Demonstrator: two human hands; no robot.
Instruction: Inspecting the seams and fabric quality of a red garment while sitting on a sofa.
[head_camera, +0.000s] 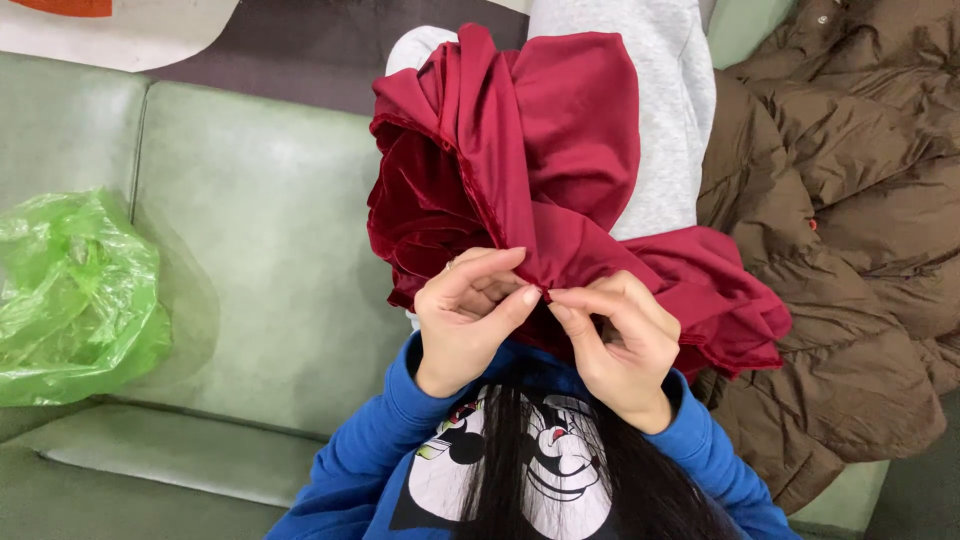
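Where the two hands meet at the centre, the left hand (470, 310) and right hand (620, 345) each pinch one edge of the crumpled dark red satin cloth (530, 150), which lies bunched over the lap in grey sweatpants (665, 110). At nine o'clock a crinkled green plastic bag (75, 295) sits on the pale green leather sofa (260, 250); at three o'clock, touching the cloth, a brown quilted puffer jacket (850, 220).

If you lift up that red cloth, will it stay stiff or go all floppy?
Probably floppy: the red cloth already hangs in soft folds and bunches over the lap. It looks fairly light, since the left hand and right hand hold an edge with just a fingertip pinch. Its smooth sheen suggests that it may be a bit slippery.
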